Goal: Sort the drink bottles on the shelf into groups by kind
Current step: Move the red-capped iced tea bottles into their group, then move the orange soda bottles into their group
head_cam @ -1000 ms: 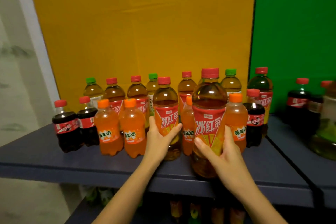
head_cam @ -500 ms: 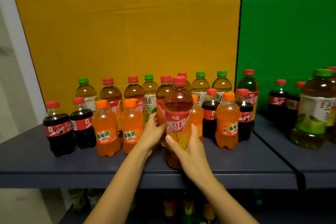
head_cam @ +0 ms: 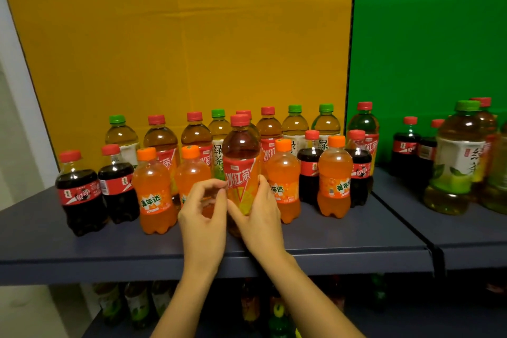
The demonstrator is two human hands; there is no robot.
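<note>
Shelf [head_cam: 343,251] front edge: right hand [head_cam: 260,217] grips iced-tea bottle [head_cam: 241,162], left hand [head_cam: 203,217] beside.

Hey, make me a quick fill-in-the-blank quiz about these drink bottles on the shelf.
1. The right hand has its grip on a tea bottle with a ___ cap.
2. The soda bottle just right of that hand has an ___ cap.
3. The wall panel on the right is ___.
Missing words: red, orange, green.

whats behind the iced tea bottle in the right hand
Another bottle's red cap peeks out right behind the iced tea bottle held by the right hand; its body and label are covered.
</note>
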